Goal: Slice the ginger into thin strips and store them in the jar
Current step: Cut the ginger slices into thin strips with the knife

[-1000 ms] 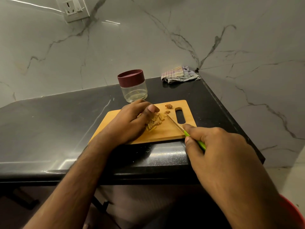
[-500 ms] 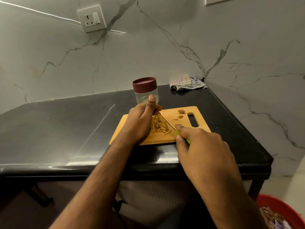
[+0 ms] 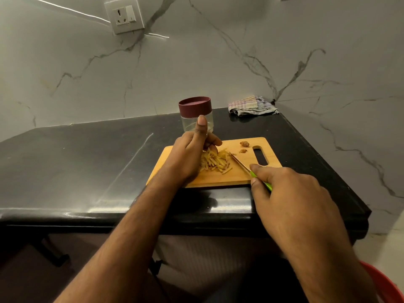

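Note:
A heap of thin ginger strips (image 3: 215, 162) lies in the middle of the wooden cutting board (image 3: 218, 179). My left hand (image 3: 190, 154) stands on its edge at the heap's left side, thumb raised, fingers cupped round the far end of the strips. My right hand (image 3: 290, 193) grips a green-handled knife (image 3: 240, 164); its blade lies on the board, touching the heap's right side. Two small ginger scraps (image 3: 244, 144) lie near the board's handle slot. The clear jar (image 3: 196, 114) with a maroon lid on it stands just behind the board, partly hidden by my thumb.
The board sits near the front edge of a black countertop (image 3: 87, 162), which ends just right of the board. A crumpled cloth (image 3: 251, 106) lies in the back corner. A wall socket (image 3: 124, 15) is above. A red bin (image 3: 384, 287) stands on the floor at lower right.
My left hand has turned from lying over the strips to standing on its edge with the thumb up. The strips are now drawn into one heap between the hand and the blade.

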